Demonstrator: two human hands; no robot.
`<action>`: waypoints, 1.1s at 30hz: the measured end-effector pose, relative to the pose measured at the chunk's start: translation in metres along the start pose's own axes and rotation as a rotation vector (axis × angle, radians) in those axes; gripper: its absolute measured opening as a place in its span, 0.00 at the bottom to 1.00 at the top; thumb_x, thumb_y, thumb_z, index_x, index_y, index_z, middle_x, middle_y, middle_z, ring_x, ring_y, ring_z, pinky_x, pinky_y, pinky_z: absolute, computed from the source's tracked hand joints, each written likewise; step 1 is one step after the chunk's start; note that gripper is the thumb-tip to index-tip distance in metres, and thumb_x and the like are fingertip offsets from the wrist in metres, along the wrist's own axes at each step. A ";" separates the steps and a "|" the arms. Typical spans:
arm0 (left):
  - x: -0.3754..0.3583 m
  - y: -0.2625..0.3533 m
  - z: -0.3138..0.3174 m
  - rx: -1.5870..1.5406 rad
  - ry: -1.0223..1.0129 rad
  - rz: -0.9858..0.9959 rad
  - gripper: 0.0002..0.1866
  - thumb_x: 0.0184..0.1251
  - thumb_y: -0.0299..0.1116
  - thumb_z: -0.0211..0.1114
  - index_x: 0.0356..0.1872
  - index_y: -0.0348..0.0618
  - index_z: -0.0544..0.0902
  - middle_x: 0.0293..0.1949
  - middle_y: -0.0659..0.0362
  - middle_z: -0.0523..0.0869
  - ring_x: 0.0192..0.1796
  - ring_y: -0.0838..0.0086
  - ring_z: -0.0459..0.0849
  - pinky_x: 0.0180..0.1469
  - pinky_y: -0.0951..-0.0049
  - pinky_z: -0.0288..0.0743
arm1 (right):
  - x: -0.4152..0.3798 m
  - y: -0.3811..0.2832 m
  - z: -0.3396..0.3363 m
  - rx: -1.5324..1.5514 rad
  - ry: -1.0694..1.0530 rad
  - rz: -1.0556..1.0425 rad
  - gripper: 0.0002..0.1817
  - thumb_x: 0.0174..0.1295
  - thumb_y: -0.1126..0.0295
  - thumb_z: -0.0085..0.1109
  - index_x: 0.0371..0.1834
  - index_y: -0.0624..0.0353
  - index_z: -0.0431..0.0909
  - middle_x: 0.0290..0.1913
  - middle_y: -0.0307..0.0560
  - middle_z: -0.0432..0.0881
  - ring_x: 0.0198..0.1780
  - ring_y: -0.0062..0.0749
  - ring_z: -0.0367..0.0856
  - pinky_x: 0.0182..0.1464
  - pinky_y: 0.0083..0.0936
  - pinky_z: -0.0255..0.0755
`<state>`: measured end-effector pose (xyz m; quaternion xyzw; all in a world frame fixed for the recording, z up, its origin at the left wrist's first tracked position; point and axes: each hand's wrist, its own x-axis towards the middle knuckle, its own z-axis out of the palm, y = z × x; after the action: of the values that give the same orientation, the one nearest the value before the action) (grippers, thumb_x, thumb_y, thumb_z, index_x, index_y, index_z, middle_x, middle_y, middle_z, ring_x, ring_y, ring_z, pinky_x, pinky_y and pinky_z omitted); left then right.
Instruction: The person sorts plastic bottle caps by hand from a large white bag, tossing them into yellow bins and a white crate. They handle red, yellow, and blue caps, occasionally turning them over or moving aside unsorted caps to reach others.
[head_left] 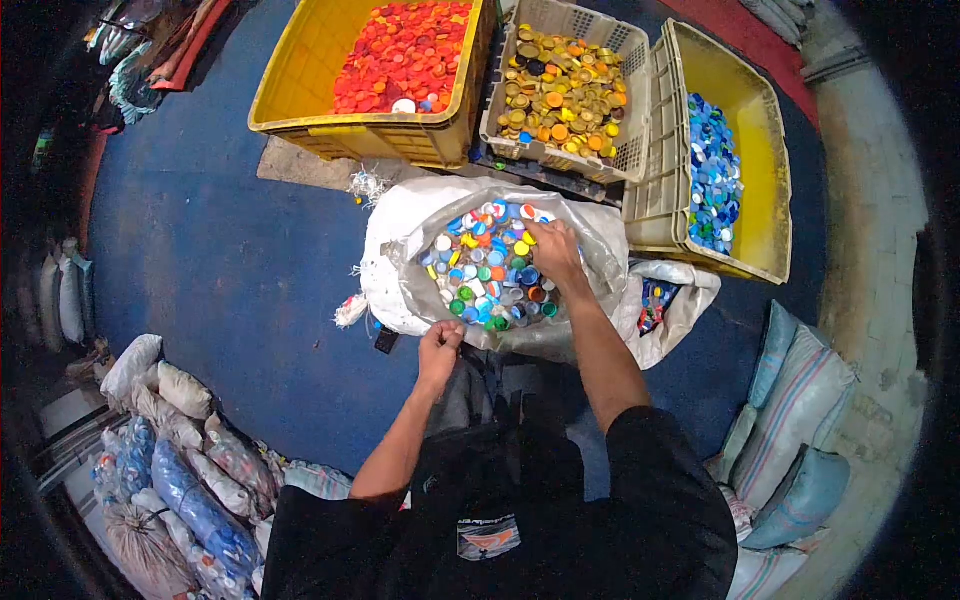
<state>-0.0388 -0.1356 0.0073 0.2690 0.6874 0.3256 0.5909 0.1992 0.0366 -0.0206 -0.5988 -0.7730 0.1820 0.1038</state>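
Observation:
A white sack (pixel 390 245) lies open in front of me, its mouth full of mixed-colour bottle caps (pixel 485 265). My right hand (pixel 556 250) reaches over the upper right of these caps, fingertips down among them; what it grips, if anything, is hidden. At the sack's lower left edge is my left hand (pixel 441 350), its fingers curled together near the rim. Whatever those fingers hold is too small to make out.
Beyond the sack stand a yellow crate (pixel 370 135) of red caps, a pale crate (pixel 565 155) of yellow caps and another crate (pixel 765 180) of blue caps. A smaller sack (pixel 690 300) sits right. Filled bags (pixel 205 500) and sacks (pixel 800 420) line both sides.

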 end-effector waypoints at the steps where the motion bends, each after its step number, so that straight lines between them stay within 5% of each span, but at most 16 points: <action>1: 0.002 0.002 0.003 0.017 -0.005 0.040 0.11 0.65 0.32 0.63 0.44 0.37 0.80 0.30 0.67 0.79 0.31 0.84 0.73 0.33 0.81 0.68 | -0.001 0.000 0.001 0.008 0.013 -0.005 0.24 0.50 0.76 0.58 0.54 0.51 0.78 0.46 0.46 0.82 0.48 0.43 0.76 0.49 0.40 0.68; 4: 0.004 0.021 0.014 0.020 -0.028 0.035 0.11 0.63 0.30 0.64 0.44 0.36 0.80 0.29 0.66 0.80 0.31 0.83 0.74 0.34 0.80 0.69 | -0.009 0.000 -0.003 0.137 0.199 -0.014 0.19 0.55 0.71 0.59 0.53 0.54 0.78 0.42 0.49 0.83 0.48 0.44 0.77 0.50 0.38 0.69; 7: 0.019 0.027 0.025 0.041 -0.036 0.048 0.11 0.63 0.28 0.63 0.43 0.34 0.80 0.29 0.64 0.81 0.32 0.82 0.75 0.36 0.79 0.70 | -0.028 -0.012 -0.010 0.468 0.298 0.199 0.18 0.55 0.72 0.59 0.51 0.58 0.78 0.41 0.48 0.82 0.45 0.39 0.78 0.47 0.34 0.71; 10: 0.037 0.038 0.042 0.128 -0.025 0.153 0.10 0.62 0.27 0.63 0.42 0.34 0.80 0.30 0.61 0.82 0.33 0.80 0.78 0.38 0.77 0.72 | -0.060 -0.011 -0.003 1.180 0.128 0.562 0.13 0.57 0.72 0.56 0.46 0.58 0.79 0.42 0.44 0.81 0.41 0.36 0.79 0.44 0.33 0.73; 13: 0.059 0.049 0.061 0.102 -0.046 0.309 0.10 0.59 0.27 0.65 0.42 0.37 0.81 0.31 0.58 0.85 0.34 0.76 0.81 0.40 0.74 0.74 | -0.100 -0.027 -0.002 2.088 0.297 0.702 0.09 0.60 0.67 0.54 0.41 0.56 0.77 0.38 0.40 0.80 0.39 0.33 0.79 0.43 0.33 0.73; 16: 0.080 0.061 0.077 0.369 -0.010 0.452 0.12 0.55 0.27 0.66 0.41 0.36 0.80 0.31 0.54 0.85 0.34 0.67 0.84 0.40 0.71 0.75 | -0.131 -0.041 -0.003 2.242 0.424 0.964 0.09 0.59 0.63 0.53 0.35 0.55 0.75 0.33 0.43 0.79 0.36 0.35 0.78 0.40 0.30 0.70; 17: 0.093 0.058 0.081 0.484 -0.017 0.464 0.14 0.51 0.27 0.67 0.40 0.37 0.80 0.31 0.51 0.84 0.34 0.58 0.84 0.40 0.64 0.76 | -0.140 -0.043 -0.003 2.215 0.407 0.978 0.09 0.59 0.62 0.53 0.35 0.55 0.75 0.32 0.43 0.79 0.35 0.34 0.77 0.40 0.30 0.70; 21: 0.108 0.081 0.104 0.707 0.012 0.800 0.15 0.50 0.27 0.68 0.41 0.39 0.80 0.36 0.49 0.84 0.43 0.53 0.81 0.48 0.56 0.72 | -0.166 -0.048 -0.006 2.049 0.334 0.965 0.10 0.61 0.60 0.54 0.33 0.54 0.73 0.30 0.41 0.78 0.33 0.32 0.77 0.37 0.29 0.70; 25: 0.125 0.088 0.116 0.930 -0.120 0.931 0.17 0.48 0.28 0.68 0.42 0.39 0.80 0.38 0.48 0.84 0.43 0.53 0.79 0.48 0.57 0.70 | -0.169 -0.043 -0.010 1.859 0.316 0.898 0.10 0.62 0.60 0.56 0.32 0.53 0.73 0.28 0.39 0.77 0.30 0.28 0.76 0.34 0.26 0.68; 32: 0.122 0.097 0.121 1.125 -0.152 0.919 0.19 0.47 0.29 0.69 0.45 0.40 0.79 0.37 0.50 0.84 0.43 0.55 0.79 0.47 0.57 0.71 | -0.152 -0.021 -0.012 1.539 0.226 0.906 0.09 0.59 0.62 0.62 0.34 0.54 0.75 0.29 0.39 0.78 0.30 0.28 0.76 0.34 0.28 0.70; 33: 0.121 0.098 0.122 1.145 -0.150 0.914 0.19 0.48 0.29 0.68 0.45 0.40 0.79 0.37 0.50 0.83 0.44 0.55 0.79 0.47 0.57 0.72 | -0.148 -0.021 -0.015 1.281 0.215 0.851 0.10 0.58 0.62 0.62 0.36 0.55 0.76 0.30 0.42 0.80 0.32 0.32 0.78 0.36 0.30 0.71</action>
<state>0.0612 0.0347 -0.0056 0.8165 0.5268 0.1102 0.2089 0.2253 -0.1082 0.0101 -0.6818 -0.2063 0.5584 0.4252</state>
